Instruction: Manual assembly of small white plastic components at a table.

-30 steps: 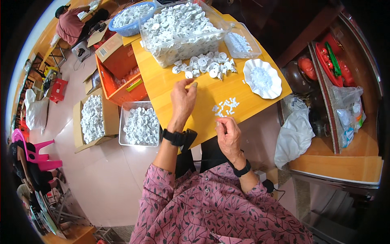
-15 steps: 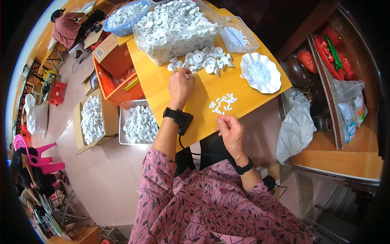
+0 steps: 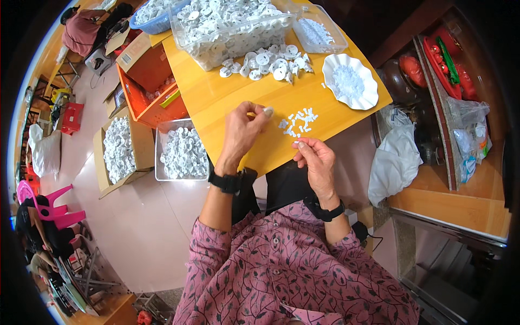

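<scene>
My left hand (image 3: pixel 242 132) is over the yellow wooden table (image 3: pixel 227 116), thumb and fingers closed on a small white round plastic part (image 3: pixel 267 111). To its right, my right hand (image 3: pixel 317 162) pinches a tiny white plastic peg (image 3: pixel 296 142) by the table's near edge. Just beyond that hand, several similar pegs (image 3: pixel 301 120) lie loose in a small scatter. Farther back is a heap of white disc-shaped plastic parts (image 3: pixel 265 60). It sits in front of a large clear tub (image 3: pixel 238 33) full of the same parts.
A white fluted dish (image 3: pixel 370 81) and a clear shallow tray (image 3: pixel 340 44) of small pieces stand at the right. Left of the table are an orange crate (image 3: pixel 138 100), a cardboard box (image 3: pixel 103 160) and a clear bin (image 3: pixel 157 162). Other people sit at far left.
My left hand has come from the heap of discs toward me and right, now with a white round part in its fingers. My right hand has turned slightly, still pinching. The view has shifted slightly.
</scene>
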A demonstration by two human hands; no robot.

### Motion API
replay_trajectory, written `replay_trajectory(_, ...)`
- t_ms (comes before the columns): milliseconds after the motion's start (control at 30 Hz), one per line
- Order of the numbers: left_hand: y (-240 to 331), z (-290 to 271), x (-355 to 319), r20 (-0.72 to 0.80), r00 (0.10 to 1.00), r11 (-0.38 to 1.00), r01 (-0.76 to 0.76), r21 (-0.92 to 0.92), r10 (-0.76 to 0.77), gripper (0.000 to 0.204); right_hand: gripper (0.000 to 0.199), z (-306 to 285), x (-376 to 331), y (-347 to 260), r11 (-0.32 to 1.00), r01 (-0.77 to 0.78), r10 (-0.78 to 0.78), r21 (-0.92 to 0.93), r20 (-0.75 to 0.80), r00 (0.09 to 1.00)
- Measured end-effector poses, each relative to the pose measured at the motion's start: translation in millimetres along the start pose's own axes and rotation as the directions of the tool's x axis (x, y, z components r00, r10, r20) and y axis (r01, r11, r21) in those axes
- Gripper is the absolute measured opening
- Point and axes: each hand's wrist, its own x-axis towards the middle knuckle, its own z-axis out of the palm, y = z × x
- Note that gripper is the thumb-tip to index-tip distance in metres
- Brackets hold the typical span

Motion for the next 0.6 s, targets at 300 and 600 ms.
replay_trajectory(300,-30,4,-44,0.295,0.950,0.489,0.210,-0.847,0.103,0.008,0.013,18,-9,-21,0.994,0.090,-0.091,-0.069,-0.012,0.996)
replay_trajectory(600,-38,14,-51,0.283,0.944,0.354,0.209,-0.912,0.169,0.035,0.008,37,-7,-19,0.903,0.389,-0.387,-0.184,0.047,0.921)
